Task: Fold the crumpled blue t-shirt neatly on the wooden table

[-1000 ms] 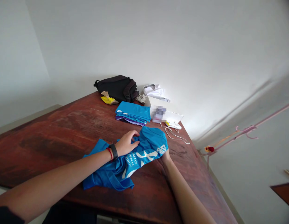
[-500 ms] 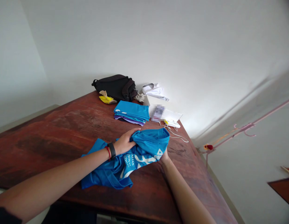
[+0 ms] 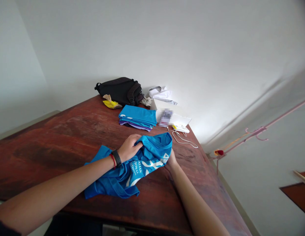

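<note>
At the near side of the dark red-brown table [image 3: 56,141], a blue shirt [image 3: 145,160] with white lettering and a white logo lies partly bunched up, its upper end lifted and held between two bare hands. The left hand [image 3: 129,149] comes in from the left over the cloth, its thumb and fingers pinching the edge of the lifted part; a black wristband [image 3: 116,158] and a red bracelet [image 3: 113,161] circle that wrist. The right hand [image 3: 171,160] is against the far right side of the same raised part, next to the logo; its fingers are mostly hidden behind the cloth, so how they are set cannot be told. The rest of the shirt spreads loosely on the tabletop below and left of the hands. Just beyond them sits a neat stack of folded clothes [image 3: 137,115], blue on top with purple beneath. Behind the stack, near the wall, lie a black backpack [image 3: 118,90] and a yellow packet [image 3: 110,104] in front of it. To the right of the stack are a white box [image 3: 159,104] and a loose white cable [image 3: 183,141].
</note>
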Tool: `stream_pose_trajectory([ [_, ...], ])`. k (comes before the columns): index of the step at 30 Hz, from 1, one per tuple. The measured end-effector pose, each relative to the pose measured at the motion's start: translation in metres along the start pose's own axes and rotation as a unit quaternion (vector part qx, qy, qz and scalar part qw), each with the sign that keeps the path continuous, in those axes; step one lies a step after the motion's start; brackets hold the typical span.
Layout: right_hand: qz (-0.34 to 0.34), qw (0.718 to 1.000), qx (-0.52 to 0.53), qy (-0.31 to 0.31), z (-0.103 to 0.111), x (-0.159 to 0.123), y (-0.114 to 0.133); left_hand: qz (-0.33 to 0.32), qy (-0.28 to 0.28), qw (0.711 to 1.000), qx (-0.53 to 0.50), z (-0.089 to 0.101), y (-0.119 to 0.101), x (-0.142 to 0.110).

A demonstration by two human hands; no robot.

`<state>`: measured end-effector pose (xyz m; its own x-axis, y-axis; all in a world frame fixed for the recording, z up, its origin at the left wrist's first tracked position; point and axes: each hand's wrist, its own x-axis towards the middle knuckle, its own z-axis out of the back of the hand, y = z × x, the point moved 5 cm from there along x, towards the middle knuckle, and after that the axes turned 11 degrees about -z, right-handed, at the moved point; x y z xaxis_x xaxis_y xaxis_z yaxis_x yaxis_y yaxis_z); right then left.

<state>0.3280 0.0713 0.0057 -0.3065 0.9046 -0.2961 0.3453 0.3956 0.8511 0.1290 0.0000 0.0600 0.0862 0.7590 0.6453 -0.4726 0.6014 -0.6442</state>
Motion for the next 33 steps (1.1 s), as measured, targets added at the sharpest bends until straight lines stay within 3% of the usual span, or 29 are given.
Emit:
stream_pose_trajectory([
  [3,-0.033,0.999,-0.005,-0.02,0.004,0.002,-0.002,0.02,-0.005,1.0,-0.017,0.003,-0.007,-0.001],
  [10,0.01,0.998,-0.043,-0.045,0.012,0.007,0.002,0.024,0.002,0.995,-0.099,0.005,-0.024,-0.001],
  [20,-0.021,0.998,-0.032,-0.04,0.01,0.01,-0.004,0.056,-0.021,0.992,-0.109,0.008,-0.014,0.001],
  [27,-0.03,0.998,-0.015,-0.044,0.007,0.008,0.004,0.153,-0.075,0.976,-0.137,0.018,0.004,0.004],
  [30,0.012,0.999,-0.008,-0.038,0.001,0.0,0.018,0.225,-0.098,0.958,-0.152,0.021,0.018,0.004],
  [33,0.075,0.997,-0.019,0.02,-0.015,-0.014,0.032,0.271,-0.097,0.944,-0.162,0.023,0.029,0.003],
])
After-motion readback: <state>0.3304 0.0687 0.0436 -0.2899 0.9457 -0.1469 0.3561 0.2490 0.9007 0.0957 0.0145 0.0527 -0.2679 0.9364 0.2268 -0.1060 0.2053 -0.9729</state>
